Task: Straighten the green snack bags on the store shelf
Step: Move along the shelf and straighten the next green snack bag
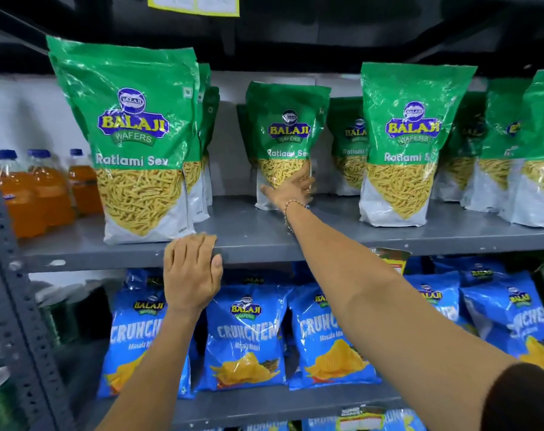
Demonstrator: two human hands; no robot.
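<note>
At frame centre, the right hand (291, 185) grips the set-back green bag (285, 132); left hand (191, 269) lies flat on the shelf (295, 241) edge. Best slide it forward upright, level with its neighbours.

Light fell bright and even from the front, throwing white glare on the glossy green snack bags (134, 126). The shelf's back stayed shadowed. The reaching right hand (291, 186) was motion-blurred — and the wide lens bowed the frame edges.
</note>
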